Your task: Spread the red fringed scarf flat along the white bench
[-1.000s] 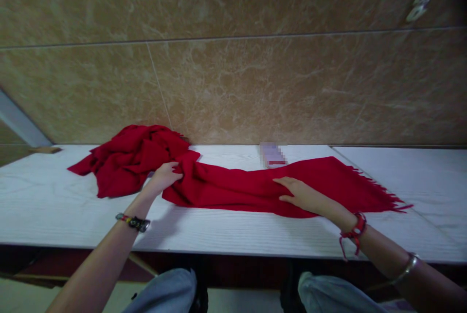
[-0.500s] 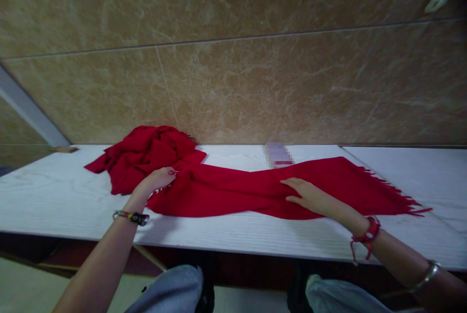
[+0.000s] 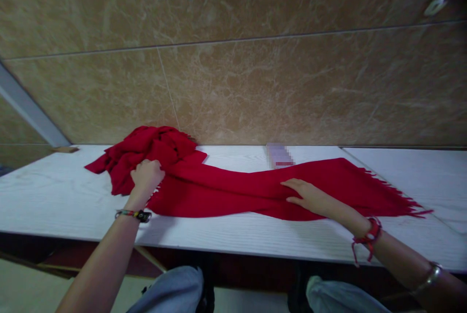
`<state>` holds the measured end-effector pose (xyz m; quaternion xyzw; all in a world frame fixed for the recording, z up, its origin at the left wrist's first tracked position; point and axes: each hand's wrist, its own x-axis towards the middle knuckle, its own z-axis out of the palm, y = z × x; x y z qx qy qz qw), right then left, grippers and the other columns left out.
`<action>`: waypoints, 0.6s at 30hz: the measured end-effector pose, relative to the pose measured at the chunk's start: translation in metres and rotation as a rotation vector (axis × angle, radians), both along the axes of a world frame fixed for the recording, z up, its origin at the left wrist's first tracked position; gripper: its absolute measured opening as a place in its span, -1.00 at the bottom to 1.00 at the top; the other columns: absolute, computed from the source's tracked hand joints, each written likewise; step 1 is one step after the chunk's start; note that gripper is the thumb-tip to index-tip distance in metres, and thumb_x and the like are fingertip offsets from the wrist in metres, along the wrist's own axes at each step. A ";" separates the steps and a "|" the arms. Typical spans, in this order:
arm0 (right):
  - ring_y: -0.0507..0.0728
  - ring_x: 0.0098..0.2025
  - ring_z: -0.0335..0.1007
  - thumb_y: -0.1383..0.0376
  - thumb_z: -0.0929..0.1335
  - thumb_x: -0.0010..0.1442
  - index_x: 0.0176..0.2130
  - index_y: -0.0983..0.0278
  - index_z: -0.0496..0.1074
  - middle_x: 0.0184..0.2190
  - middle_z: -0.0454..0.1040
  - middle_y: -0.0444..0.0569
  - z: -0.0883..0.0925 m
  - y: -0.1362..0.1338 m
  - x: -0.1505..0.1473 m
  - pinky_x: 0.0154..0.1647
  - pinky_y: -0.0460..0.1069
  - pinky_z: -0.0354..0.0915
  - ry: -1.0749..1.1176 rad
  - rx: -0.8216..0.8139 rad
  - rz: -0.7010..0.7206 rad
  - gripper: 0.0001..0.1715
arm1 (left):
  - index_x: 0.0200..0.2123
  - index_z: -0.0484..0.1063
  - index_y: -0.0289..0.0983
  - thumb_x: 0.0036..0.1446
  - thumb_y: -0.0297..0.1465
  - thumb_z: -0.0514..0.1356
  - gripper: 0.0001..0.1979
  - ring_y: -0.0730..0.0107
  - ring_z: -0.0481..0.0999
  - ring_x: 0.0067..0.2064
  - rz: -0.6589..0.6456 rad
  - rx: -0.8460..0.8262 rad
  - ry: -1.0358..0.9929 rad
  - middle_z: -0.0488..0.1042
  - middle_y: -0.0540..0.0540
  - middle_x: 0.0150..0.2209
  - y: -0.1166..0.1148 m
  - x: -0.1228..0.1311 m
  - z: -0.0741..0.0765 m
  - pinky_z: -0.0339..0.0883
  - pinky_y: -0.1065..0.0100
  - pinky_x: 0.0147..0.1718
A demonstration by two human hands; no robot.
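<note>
A red fringed scarf lies across the white tabletop, its right part spread flat with fringe at the right end. Its left part is a crumpled heap of red cloth near the wall. My left hand is closed at the front of the heap, with fingers curled down at the cloth; the fingertips are hidden, so what they pinch cannot be made out. My right hand rests on the flat part of the scarf, palm down, fingers apart.
A blurred, pixelated pale object lies behind the scarf near the wall. The tiled brown wall rises along the table's back edge. A small brown piece sits at the far left. My knees are below the front edge.
My left hand has moved left and slightly up, from the flat scarf's left edge to the crumpled heap. My right hand and the scarf look almost unchanged.
</note>
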<state>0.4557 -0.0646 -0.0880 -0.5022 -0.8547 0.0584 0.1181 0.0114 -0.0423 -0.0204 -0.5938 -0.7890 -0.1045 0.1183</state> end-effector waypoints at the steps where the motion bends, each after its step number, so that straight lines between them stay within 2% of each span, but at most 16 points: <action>1: 0.26 0.08 0.18 0.28 0.27 0.07 0.01 0.37 0.29 0.01 0.31 0.17 0.000 0.000 0.000 0.07 0.18 0.15 0.007 0.000 0.002 -0.51 | -0.26 0.41 -0.41 -0.01 -0.43 0.02 -0.72 -0.13 0.38 -0.17 0.064 0.071 0.062 0.40 -0.41 -0.23 -0.003 -0.002 0.002 0.26 0.02 -0.32; 3: 0.26 0.08 0.18 0.28 0.27 0.07 0.01 0.36 0.29 0.02 0.31 0.17 0.000 0.000 0.000 0.08 0.17 0.14 0.016 -0.001 0.004 -0.51 | -0.17 0.36 -0.44 0.05 -0.46 -0.06 -0.68 -0.17 0.34 -0.11 0.079 0.158 0.133 0.35 -0.45 -0.17 -0.005 -0.003 0.003 0.24 -0.04 -0.29; 4: 0.26 0.08 0.18 0.27 0.27 0.07 0.01 0.37 0.28 0.02 0.31 0.17 0.001 0.000 0.000 0.08 0.17 0.14 0.015 -0.005 0.002 -0.50 | -0.13 0.34 -0.44 0.06 -0.48 -0.07 -0.66 -0.13 0.34 -0.10 0.023 0.153 0.131 0.34 -0.44 -0.14 -0.004 -0.001 0.002 0.25 -0.02 -0.27; 6: 0.26 0.08 0.18 0.27 0.27 0.07 0.02 0.38 0.28 0.02 0.30 0.18 0.001 0.000 0.000 0.08 0.17 0.14 0.011 -0.014 -0.001 -0.50 | -0.08 0.31 -0.40 0.05 -0.50 -0.05 -0.64 0.04 0.35 -0.08 -0.160 0.086 0.081 0.34 -0.35 -0.11 0.003 0.006 -0.005 0.26 0.08 -0.17; 8: 0.26 0.08 0.18 0.27 0.28 0.07 0.02 0.37 0.28 0.02 0.31 0.17 0.003 0.000 -0.001 0.08 0.17 0.14 0.015 -0.014 0.001 -0.50 | -0.04 0.29 -0.39 0.04 -0.51 -0.03 -0.62 0.20 0.32 -0.02 -0.396 0.032 0.040 0.33 -0.27 -0.05 0.012 0.018 -0.014 0.20 0.21 -0.04; 11: 0.25 0.07 0.20 0.29 0.29 0.04 0.03 0.32 0.28 0.01 0.32 0.13 0.008 -0.002 -0.003 0.07 0.17 0.15 0.024 -0.011 0.010 -0.48 | 0.03 0.24 -0.34 0.05 -0.54 -0.06 -0.57 0.25 0.12 0.14 -0.722 -0.043 0.053 0.20 -0.21 0.10 0.022 0.041 -0.028 0.05 0.21 0.08; 13: 0.24 0.07 0.20 0.30 0.31 0.02 0.04 0.31 0.27 0.02 0.32 0.12 0.013 -0.003 -0.005 0.07 0.15 0.16 0.031 -0.011 0.004 -0.45 | 0.09 0.17 -0.23 0.02 -0.59 -0.08 -0.48 0.25 0.00 0.20 -0.798 -0.132 0.084 0.08 -0.14 0.18 0.025 0.054 -0.035 0.03 0.13 0.08; 15: 0.22 0.07 0.21 0.33 0.33 0.00 0.06 0.31 0.25 0.03 0.31 0.11 0.018 -0.004 -0.008 0.08 0.14 0.15 0.050 -0.010 0.000 -0.41 | 0.13 0.10 -0.13 -0.03 -0.65 -0.09 -0.37 0.24 -0.07 0.22 -0.813 -0.210 0.100 0.02 -0.07 0.21 0.028 0.062 -0.040 0.02 0.08 0.07; 18: 0.21 0.05 0.22 0.39 0.37 -0.06 0.08 0.35 0.22 0.04 0.29 0.14 0.027 -0.006 -0.011 0.09 0.10 0.14 0.085 -0.042 -0.010 -0.32 | 0.15 0.07 -0.13 -0.11 -0.70 -0.09 -0.29 0.27 0.02 0.20 -0.847 -0.261 0.088 0.11 -0.08 0.18 0.035 0.067 -0.043 0.00 0.14 0.08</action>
